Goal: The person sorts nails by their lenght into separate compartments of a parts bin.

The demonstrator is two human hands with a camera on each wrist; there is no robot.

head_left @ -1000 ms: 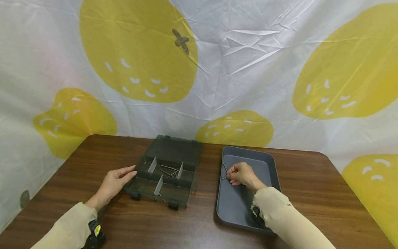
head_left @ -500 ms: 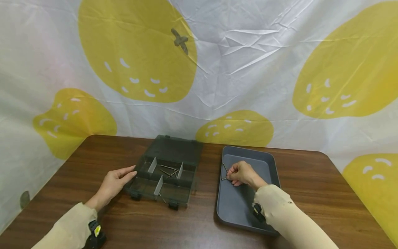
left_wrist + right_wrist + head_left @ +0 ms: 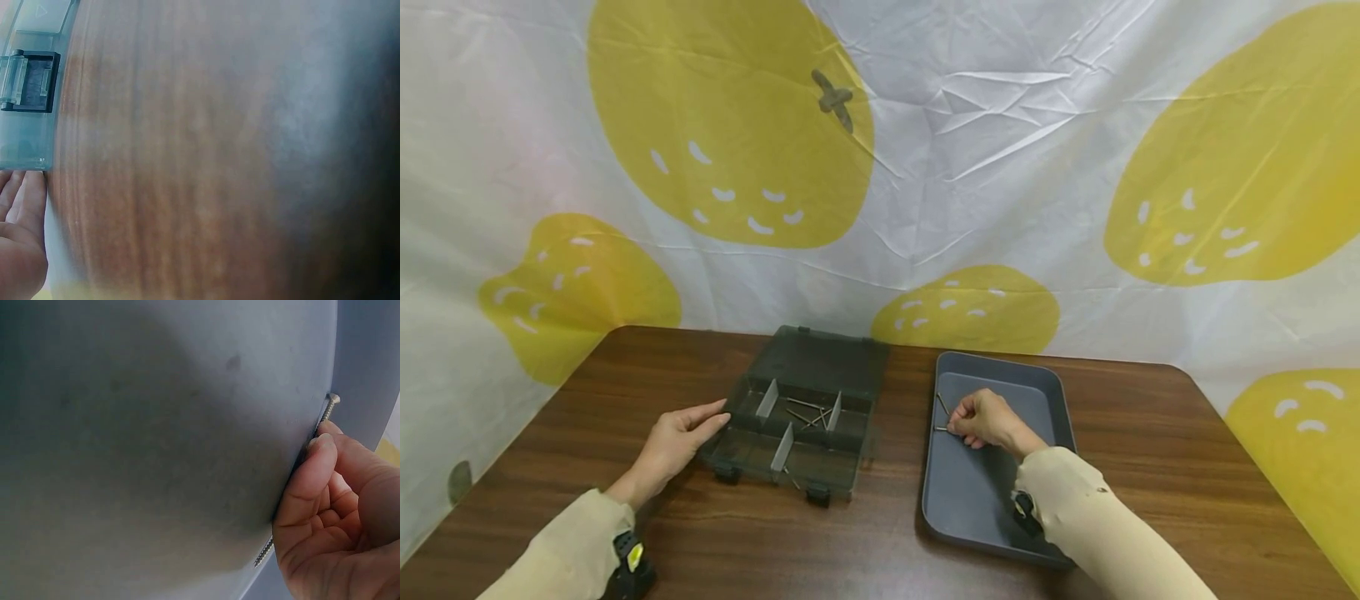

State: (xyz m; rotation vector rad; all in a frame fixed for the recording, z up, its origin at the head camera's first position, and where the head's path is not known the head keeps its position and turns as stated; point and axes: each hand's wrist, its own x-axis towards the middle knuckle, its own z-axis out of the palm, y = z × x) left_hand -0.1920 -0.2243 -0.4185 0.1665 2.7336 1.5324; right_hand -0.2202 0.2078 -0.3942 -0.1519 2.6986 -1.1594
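My right hand point(image 3: 988, 419) reaches into the grey tray point(image 3: 992, 533), its thumb and fingertips pinching a screw point(image 3: 330, 407) by the left wall. In the right wrist view this screw's head pokes out past the fingertips. A threaded tip point(image 3: 264, 552) shows below the hand, and in the head view another screw point(image 3: 942, 403) leans by the same wall. My left hand point(image 3: 673, 446) touches the left edge of a dark translucent compartment box point(image 3: 730, 450) with fairly straight fingers. The box's lid point(image 3: 820, 360) lies back. Several screws point(image 3: 808, 414) lie crossed in its rear middle compartment.
One more screw point(image 3: 791, 477) lies in the box's front row. Light dividers point(image 3: 782, 447) stand in the box, and black latches point(image 3: 817, 496) are on its front side. Wooden tabletop point(image 3: 880, 542) separates box and tray. A lemon-print cloth point(image 3: 925, 208) hangs behind the table.
The right hand stays at the tray's left wall, its fingertips shifting only slightly around the screw. The left hand and the box keep their places.
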